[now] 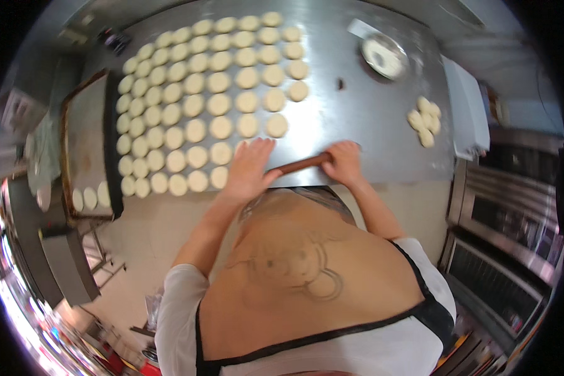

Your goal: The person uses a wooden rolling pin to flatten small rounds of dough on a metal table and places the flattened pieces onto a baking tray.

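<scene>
Bowl on the steel surface holds white powder; baking tray at left carries dough discs. Rolling pin lies near the front edge, right hand's grip wrapped around one end, left hand outstretched at the other.

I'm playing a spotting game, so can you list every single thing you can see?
Dough rounds: dozens, pale cream, rows on table's left; three on the tray
Rolling pin: one, brown, table's near edge
Dough lumps: one clump, pale cream, table's right
Bowl: one, silver, far right of table
Powder: one heap, white, in the bowl
Card: one, white, beside the bowl
Dark spot: one, on table
Table: one, silver, in front
Tray: one, greyish, left of table
Box: one, whitish, table's right edge
Oven-like cabinets: dark doors, right; count unclear
Clutter: mixed colours, lower left, blurred
Floor: tan, below
Apron: one, tan, black-trimmed, on the person
Sleeves: two, white
Left fingers: bare, pin's left end
Right fingers: bare, pin's right end
</scene>
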`<state>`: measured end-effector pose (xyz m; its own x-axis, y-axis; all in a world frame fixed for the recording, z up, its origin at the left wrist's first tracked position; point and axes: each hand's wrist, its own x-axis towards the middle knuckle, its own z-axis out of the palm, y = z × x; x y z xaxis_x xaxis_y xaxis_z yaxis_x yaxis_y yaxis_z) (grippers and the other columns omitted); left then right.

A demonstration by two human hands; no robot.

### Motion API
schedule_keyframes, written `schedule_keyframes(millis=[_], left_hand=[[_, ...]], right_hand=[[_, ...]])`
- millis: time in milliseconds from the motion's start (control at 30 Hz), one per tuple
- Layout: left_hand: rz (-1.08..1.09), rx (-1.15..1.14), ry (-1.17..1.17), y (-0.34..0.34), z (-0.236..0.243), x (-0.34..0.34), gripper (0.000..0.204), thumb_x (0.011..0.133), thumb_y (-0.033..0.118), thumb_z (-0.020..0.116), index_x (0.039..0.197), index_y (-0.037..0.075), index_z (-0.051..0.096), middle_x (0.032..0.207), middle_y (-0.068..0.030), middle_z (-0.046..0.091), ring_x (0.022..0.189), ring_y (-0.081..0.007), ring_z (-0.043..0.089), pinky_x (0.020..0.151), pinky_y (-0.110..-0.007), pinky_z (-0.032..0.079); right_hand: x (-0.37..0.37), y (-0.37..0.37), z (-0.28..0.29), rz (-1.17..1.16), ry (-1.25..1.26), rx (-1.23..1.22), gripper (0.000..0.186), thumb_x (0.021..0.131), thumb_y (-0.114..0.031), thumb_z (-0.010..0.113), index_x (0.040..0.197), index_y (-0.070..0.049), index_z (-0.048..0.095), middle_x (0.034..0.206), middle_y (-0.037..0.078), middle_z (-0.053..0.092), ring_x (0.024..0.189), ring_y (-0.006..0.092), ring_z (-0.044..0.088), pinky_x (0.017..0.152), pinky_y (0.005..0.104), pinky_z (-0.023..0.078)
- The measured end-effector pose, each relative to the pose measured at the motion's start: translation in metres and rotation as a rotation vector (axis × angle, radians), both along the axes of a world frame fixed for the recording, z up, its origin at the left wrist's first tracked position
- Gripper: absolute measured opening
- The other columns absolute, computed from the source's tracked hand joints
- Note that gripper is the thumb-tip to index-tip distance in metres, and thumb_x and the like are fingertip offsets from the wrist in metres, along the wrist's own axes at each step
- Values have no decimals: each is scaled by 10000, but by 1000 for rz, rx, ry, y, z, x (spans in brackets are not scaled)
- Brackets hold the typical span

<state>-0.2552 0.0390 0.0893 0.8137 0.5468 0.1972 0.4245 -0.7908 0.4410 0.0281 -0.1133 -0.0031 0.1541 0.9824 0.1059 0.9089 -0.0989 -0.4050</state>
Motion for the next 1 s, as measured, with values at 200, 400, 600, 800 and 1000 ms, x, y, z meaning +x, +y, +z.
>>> schedule_keyframes(millis=[200, 400, 600, 800, 1000], left_hand=[[226, -562, 372, -62, -57, 103, 490, 915, 312, 720, 1321, 81, 570, 976, -181, 717, 900, -402, 697, 772, -520, 544], [557, -479, 377, -72, -33, 62, 404, 934, 315, 711, 1234, 61, 615, 926, -195, 724, 871, -404, 703, 760, -494, 544], [883, -616, 195, -123, -35, 59, 350, 932, 304, 729, 1170, 60, 649, 853, -181, 703, 781, -365, 695, 706, -449, 533], [907, -641, 231, -140, -31, 56, 330, 926, 297, 730, 1160, 75, 660, 829, -183, 696, 760, -359, 696, 676, -455, 532], [920, -629, 198, -156, -46, 45, 355, 927, 307, 729, 1193, 86, 651, 862, -183, 710, 796, -380, 700, 693, -471, 542]], right_hand=[[55, 29, 21, -52, 81, 390, 437, 715, -178, 777, 1134, -108, 676, 1199, 115, 616, 1138, 339, 569, 1017, 476, 421], [136, 76, -49, -306, 194, 226, 221, 820, -265, 779, 980, -121, 727, 994, 51, 692, 991, 275, 636, 959, 449, 432], [147, 131, -61, -183, 116, 308, 159, 795, -255, 792, 880, -138, 724, 907, 26, 700, 924, 248, 654, 890, 421, 454], [151, 139, -69, -146, 99, 397, 110, 783, -198, 779, 851, -143, 712, 883, 28, 689, 847, 253, 659, 772, 422, 490], [153, 142, -71, -145, 79, 438, 96, 770, -177, 784, 827, -144, 713, 828, 30, 668, 792, 251, 670, 710, 415, 501]])
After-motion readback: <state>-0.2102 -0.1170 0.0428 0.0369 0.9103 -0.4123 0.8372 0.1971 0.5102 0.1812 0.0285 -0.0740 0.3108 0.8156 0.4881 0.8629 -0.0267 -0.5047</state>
